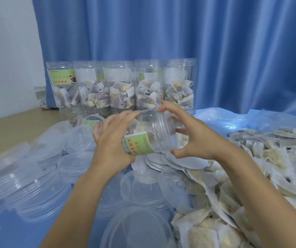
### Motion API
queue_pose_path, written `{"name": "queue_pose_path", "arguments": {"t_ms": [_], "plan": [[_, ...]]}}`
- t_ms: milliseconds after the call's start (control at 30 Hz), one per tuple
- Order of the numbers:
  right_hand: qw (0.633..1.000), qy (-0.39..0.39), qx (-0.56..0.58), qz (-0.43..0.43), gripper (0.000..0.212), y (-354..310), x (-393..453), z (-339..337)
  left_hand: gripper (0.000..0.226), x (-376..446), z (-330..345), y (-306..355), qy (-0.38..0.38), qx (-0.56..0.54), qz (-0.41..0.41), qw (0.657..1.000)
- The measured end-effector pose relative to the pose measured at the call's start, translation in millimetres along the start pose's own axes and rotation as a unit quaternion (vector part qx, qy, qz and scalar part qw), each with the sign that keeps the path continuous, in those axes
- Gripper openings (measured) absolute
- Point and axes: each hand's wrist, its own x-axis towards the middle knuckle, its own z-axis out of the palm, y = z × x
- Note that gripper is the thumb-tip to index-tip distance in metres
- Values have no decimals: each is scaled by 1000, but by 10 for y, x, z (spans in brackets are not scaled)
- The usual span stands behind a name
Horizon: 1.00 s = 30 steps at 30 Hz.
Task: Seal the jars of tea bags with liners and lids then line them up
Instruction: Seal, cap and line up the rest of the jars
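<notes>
The jar (146, 133) of tea bags, tilted at the centre, is gripped by the left hand (114, 138) while the right hand (188, 133) curls round its lid end, and I judge five jars (122, 86) at 12 o'clock are lined up already, loose lids (75, 163) at 9 o'clock still unused.

Two bare forearms enter from the bottom edge, no sleeves in view on either. Left hand (112, 140) and right hand (190, 135) both ungloved. No rings, watch, bracelet or wrist strap showing. Fingernails (160, 109) short and unpainted where they can be seen. Forearms slender and smooth, no markings or bandages visible. Nothing of the person above the forearms is in view.
</notes>
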Motion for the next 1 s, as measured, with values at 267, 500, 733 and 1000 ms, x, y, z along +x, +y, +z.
{"name": "queue_pose_path", "arguments": {"t_ms": [267, 500, 733, 1000], "plan": [[981, 110, 57, 150, 86, -78, -38, -4, 103, -17, 41, 94, 6, -6, 8, 1000], [986, 92, -19, 137, 100, -93, 34, 43, 112, -31, 80, 152, 1, -88, -49, 995], [968, 237, -81, 3, 47, -256, 60, 275, 115, -39, 172, 240, 5, -145, -72, 987], [962, 267, -13, 62, 62, -230, 86, 221, 115, -79, 314, 299, 6, -167, -82, 983]]}}
